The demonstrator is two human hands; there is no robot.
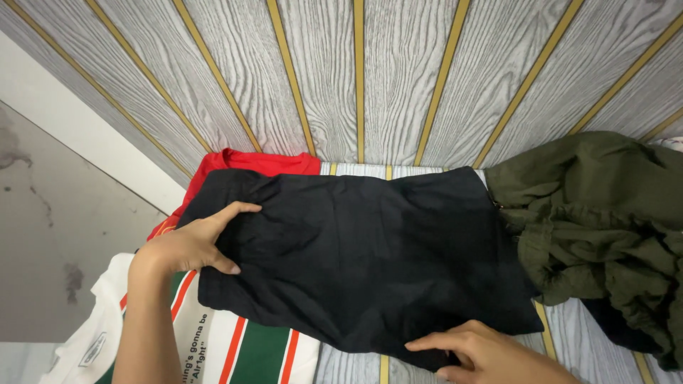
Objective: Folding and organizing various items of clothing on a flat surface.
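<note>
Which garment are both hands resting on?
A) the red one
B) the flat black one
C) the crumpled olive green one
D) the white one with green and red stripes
B: the left hand and right hand both lie on the black garment.

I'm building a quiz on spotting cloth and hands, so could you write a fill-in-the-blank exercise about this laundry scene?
1. The left hand lies flat on the ____ folded cloth garment.
2. A crumpled olive ____ garment lies heaped beside its right edge.
3. A plain ____ shirt peeks out from under its far left corner.
4. The right hand touches that folded garment's ____ edge.

Missing words: black; green; red; near
</note>
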